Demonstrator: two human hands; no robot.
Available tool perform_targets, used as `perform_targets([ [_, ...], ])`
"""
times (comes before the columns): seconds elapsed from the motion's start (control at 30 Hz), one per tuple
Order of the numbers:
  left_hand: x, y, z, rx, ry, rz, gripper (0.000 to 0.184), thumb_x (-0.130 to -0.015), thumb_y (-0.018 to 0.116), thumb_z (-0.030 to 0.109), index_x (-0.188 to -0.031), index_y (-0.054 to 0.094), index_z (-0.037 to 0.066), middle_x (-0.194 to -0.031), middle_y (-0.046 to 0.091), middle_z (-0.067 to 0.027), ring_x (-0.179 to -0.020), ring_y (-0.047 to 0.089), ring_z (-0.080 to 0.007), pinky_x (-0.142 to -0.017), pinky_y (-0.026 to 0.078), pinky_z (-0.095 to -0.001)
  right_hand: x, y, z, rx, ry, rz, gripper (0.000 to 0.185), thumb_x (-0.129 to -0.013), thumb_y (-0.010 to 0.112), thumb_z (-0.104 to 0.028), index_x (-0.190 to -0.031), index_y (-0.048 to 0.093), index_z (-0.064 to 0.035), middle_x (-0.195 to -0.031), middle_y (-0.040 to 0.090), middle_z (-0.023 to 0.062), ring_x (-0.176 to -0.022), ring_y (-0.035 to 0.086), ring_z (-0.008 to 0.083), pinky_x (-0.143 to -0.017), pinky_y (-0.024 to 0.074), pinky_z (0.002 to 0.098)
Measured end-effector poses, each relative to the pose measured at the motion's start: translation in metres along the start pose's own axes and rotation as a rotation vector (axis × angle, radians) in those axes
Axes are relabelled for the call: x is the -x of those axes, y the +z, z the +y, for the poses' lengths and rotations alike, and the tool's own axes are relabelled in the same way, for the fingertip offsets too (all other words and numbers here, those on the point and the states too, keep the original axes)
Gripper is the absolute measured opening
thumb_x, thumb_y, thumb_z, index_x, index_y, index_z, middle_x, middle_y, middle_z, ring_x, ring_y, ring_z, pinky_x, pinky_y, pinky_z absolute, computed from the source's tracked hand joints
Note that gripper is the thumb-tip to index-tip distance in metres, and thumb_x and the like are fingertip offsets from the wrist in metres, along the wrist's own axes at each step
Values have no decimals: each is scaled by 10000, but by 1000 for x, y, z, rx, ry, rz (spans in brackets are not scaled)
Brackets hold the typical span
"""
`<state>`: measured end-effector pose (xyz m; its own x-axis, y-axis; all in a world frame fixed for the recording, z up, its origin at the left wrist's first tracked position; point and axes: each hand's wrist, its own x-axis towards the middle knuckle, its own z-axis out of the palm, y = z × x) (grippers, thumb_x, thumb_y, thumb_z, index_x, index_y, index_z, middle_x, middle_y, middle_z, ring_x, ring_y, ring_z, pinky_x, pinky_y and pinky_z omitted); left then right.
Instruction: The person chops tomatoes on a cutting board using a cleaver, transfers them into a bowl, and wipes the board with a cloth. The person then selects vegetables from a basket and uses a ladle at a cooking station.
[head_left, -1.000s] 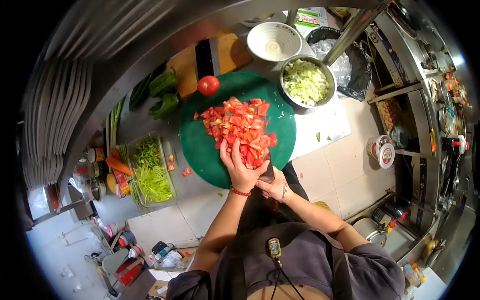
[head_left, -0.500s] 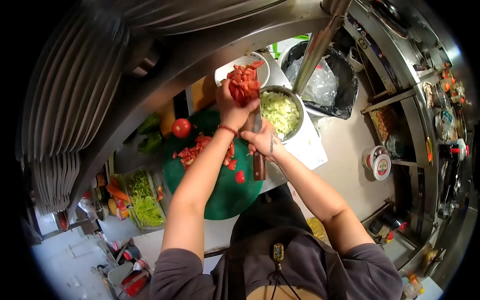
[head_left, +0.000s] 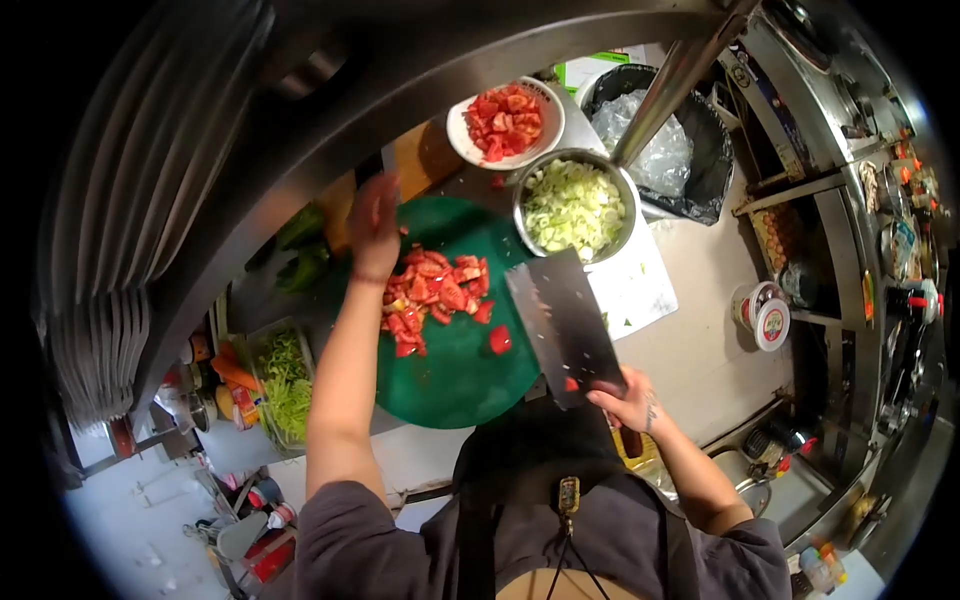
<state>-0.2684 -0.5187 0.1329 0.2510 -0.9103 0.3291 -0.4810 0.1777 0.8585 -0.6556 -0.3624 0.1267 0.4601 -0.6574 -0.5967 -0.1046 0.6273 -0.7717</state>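
The left hand (head_left: pixel 375 222), blurred at the far left edge of the round green cutting board (head_left: pixel 450 390), cannot be told as open or closed; the right hand (head_left: pixel 634 402), near right, grips the partly hidden brown handle (head_left: pixel 631 441) of a broad dark steel cleaver (head_left: pixel 565 325). Glossy, uneven red tomato chunks (head_left: pixel 445 290) lie on the board and in a round white bowl (head_left: pixel 461 135) beyond, its dark rim lettering illegible.
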Motion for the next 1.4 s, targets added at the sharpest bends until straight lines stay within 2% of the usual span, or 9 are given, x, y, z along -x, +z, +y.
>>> perform_targets([
  [0.07,59,-62,-27,-341,215,29,255,-896,552,150,-1102,583,4,-1077,597,-162,-967,593,-311,-845,465,-357,20,6,43,-34,52,66,384,-815,659,-59,-1142,469,7,-763,615,94,-425,470,86,-371,396,231],
  [0.23,147,-127,-90,-567,42,-40,414,-896,540,244,-1234,487,12,-1233,513,-186,-1143,486,-348,-956,396,-384,33,73,100,-26,33,260,276,-821,646,-53,-1044,498,15,-688,581,58,-404,463,90,-368,393,242],
  [0.4,135,-88,-110,-352,147,-96,482,-892,527,299,-1286,451,31,-1288,465,-201,-1198,437,-358,-993,362,-403,-15,160,83,-4,-104,408,231,-843,622,-76,-1006,491,23,-654,565,39,-399,476,97,-373,395,252],
  [0.63,162,-64,-70,-146,238,-223,568,-849,535,304,-1332,409,33,-1344,386,-234,-1206,422,-387,-1011,347,-406,-80,211,58,-17,-103,311,209,-839,622,-62,-952,473,31,-661,559,42,-400,485,95,-371,397,253],
  [0.8,195,-49,-51,-76,111,-114,632,-871,493,372,-1340,359,-30,-1338,360,-272,-1233,369,-406,-1035,299,-436,-82,246,71,-41,-60,245,198,-819,627,-26,-915,464,34,-668,561,45,-403,499,99,-367,399,247],
  [0.93,203,-50,-46,-25,22,-84,642,-888,474,405,-1335,355,-40,-1329,372,-265,-1226,368,-400,-1035,296,-436,-79,253,71,-51,-43,188,229,-804,653,-45,-929,472,19,-666,562,48,-402,500,99,-368,396,238],
  [1.2,180,-40,0,-136,158,-108,660,-850,511,379,-1316,365,-65,-1338,350,-286,-1238,356,-419,-1037,293,-449,-78,229,66,-316,-170,69,268,-791,675,-26,-964,470,-12,-667,553,52,-400,472,110,-383,406,257],
  [1.33,133,-14,19,-207,291,-138,670,-843,525,389,-1314,373,-62,-1339,343,-291,-1233,357,-428,-1032,295,-456,-90,199,32,-342,-243,69,280,-789,680,-51,-983,484,-8,-661,554,49,-407,486,115,-388,411,259],
  [1.4,97,6,24,-190,302,-163,759,-796,597,409,-1341,336,-51,-1339,340,-284,-1227,360,-424,-1028,299,-455,-100,178,5,-292,-261,103,269,-788,674,-53,-974,484,-8,-649,554,48,-410,493,116,-391,412,259],
])
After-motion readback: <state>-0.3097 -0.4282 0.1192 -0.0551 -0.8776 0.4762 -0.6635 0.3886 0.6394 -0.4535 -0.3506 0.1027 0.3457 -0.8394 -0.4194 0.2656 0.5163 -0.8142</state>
